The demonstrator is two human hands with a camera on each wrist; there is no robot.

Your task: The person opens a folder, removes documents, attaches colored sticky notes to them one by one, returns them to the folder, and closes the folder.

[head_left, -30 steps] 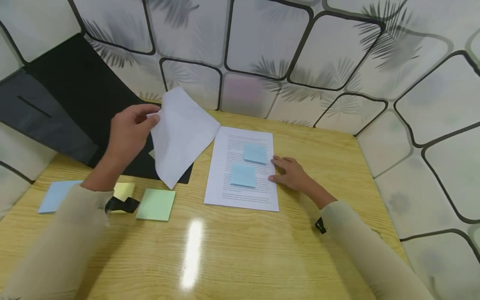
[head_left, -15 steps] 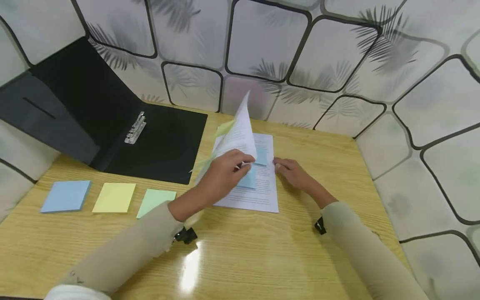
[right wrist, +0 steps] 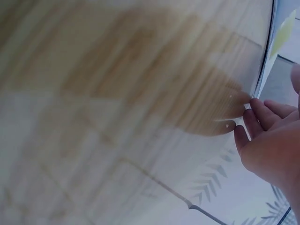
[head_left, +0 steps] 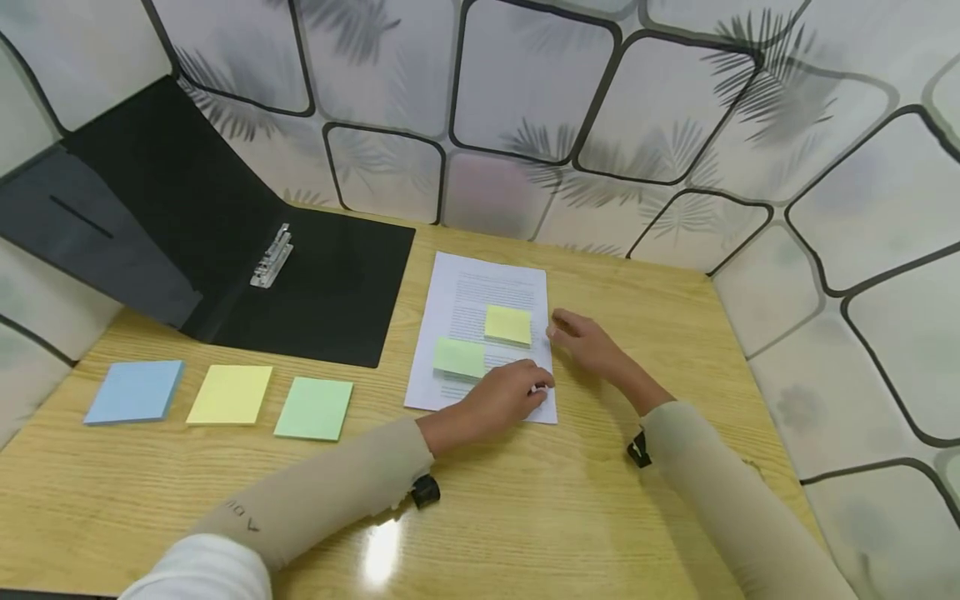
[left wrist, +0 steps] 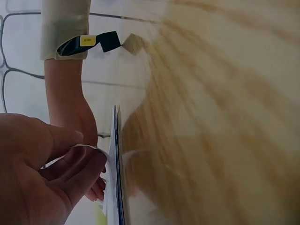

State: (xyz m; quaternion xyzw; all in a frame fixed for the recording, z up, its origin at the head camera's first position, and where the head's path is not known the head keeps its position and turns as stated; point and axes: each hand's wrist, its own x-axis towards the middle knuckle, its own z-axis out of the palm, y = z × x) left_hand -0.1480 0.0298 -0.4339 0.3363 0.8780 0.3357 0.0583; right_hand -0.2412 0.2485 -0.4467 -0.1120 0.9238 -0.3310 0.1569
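Note:
A thin stack of printed paper sheets (head_left: 491, 283) lies on the table in the head view. On its top page are a yellow sticky note (head_left: 507, 325) and, lower left of it, a green sticky note (head_left: 459, 357). My left hand (head_left: 498, 400) reaches over the page's lower right part. In the left wrist view, thumb and fingers pinch a curled-up edge of the top paper sheet (left wrist: 110, 164). At the stack's right side my right hand (head_left: 588, 343) rests on the table. Its loosely bent fingertips (right wrist: 241, 133) touch the sheets' edge in the right wrist view.
An open black folder (head_left: 337, 287) with a metal clip (head_left: 272, 257) stands left of the sheets, its cover leaning on the patterned wall (head_left: 390, 67). In front lie pads of blue sticky notes (head_left: 133, 392), yellow sticky notes (head_left: 228, 395) and green sticky notes (head_left: 313, 408) on the wooden table (head_left: 570, 517).
My left hand has moved right from above the folder, laying a sheet with yellow and green notes over the page with two blue notes. My right hand has hardly moved.

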